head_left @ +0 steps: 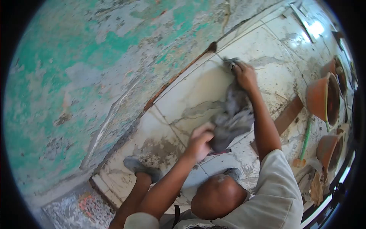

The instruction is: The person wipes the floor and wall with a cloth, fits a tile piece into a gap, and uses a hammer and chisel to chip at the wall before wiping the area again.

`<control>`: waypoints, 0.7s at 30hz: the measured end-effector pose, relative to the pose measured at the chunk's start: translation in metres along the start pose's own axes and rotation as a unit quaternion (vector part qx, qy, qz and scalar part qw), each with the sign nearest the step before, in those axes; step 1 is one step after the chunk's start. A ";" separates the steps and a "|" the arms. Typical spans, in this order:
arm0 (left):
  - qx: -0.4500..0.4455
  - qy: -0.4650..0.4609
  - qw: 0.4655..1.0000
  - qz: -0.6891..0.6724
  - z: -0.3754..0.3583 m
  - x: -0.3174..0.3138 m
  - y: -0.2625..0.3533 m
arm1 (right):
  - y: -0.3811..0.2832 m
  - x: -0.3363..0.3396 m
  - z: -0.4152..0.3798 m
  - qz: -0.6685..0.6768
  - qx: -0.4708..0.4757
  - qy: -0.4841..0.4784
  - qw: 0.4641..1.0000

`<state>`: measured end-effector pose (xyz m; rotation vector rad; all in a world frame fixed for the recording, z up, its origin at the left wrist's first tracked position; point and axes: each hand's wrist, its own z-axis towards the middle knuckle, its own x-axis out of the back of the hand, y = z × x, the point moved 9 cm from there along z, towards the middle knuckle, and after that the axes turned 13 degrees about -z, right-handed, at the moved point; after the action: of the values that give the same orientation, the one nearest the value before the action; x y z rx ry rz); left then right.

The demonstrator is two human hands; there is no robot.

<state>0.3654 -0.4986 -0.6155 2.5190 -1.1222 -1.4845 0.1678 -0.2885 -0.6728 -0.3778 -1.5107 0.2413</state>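
Observation:
A crumpled grey rag (232,122) is stretched between my two hands over the dirty, marble-patterned floor tiles (198,86). My right hand (246,77) is closed on the rag's far end, close to the tile joint along the wall. My left hand (200,142) is closed at the near end of the rag, its fingers partly blurred by motion. A thin dark stick (220,152) lies on the tiles just below the rag. My bent knee (219,196) is close by.
A wall with peeling green paint (95,65) rises on the left. On the right stand several orange tubs (317,97), a reddish-brown board (288,115) and a green-handled tool (306,139). A long strip (303,23) lies at the far right. Dirt (162,150) covers tiles near my foot.

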 end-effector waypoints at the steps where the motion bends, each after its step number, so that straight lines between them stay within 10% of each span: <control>1: -0.022 0.016 0.999 0.043 0.022 0.003 -0.005 | 0.018 -0.014 0.001 -0.095 -0.054 0.040 0.993; 5: -0.096 0.063 0.977 0.181 0.043 0.049 0.000 | -0.014 -0.057 -0.002 -0.187 -0.056 0.137 0.971; 10: -0.147 0.151 0.947 0.244 -0.044 0.098 0.043 | -0.179 -0.149 -0.059 -0.128 0.157 0.071 0.977; 13: -0.112 0.217 0.927 0.284 -0.114 0.145 0.058 | -0.316 -0.218 -0.173 -0.093 0.398 -0.092 0.908; 15: -0.091 0.243 0.902 0.346 -0.159 0.141 0.069 | -0.372 -0.242 -0.252 0.046 0.387 -0.411 0.824; 16: -0.089 0.247 0.872 0.413 -0.177 0.123 0.079 | -0.387 -0.196 -0.287 -0.004 0.560 -0.300 0.772; 18: -0.083 0.250 0.886 0.381 -0.209 0.126 0.087 | -0.396 -0.177 -0.297 0.060 0.564 -0.269 0.779; 21: -0.074 0.244 0.902 0.348 -0.208 0.115 0.079 | -0.348 -0.151 -0.226 -0.024 0.376 -0.181 0.909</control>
<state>0.5133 -0.6931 -0.5611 1.8868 -1.4925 -0.6747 0.3577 -0.6871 -0.6818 0.3424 -1.6526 0.8576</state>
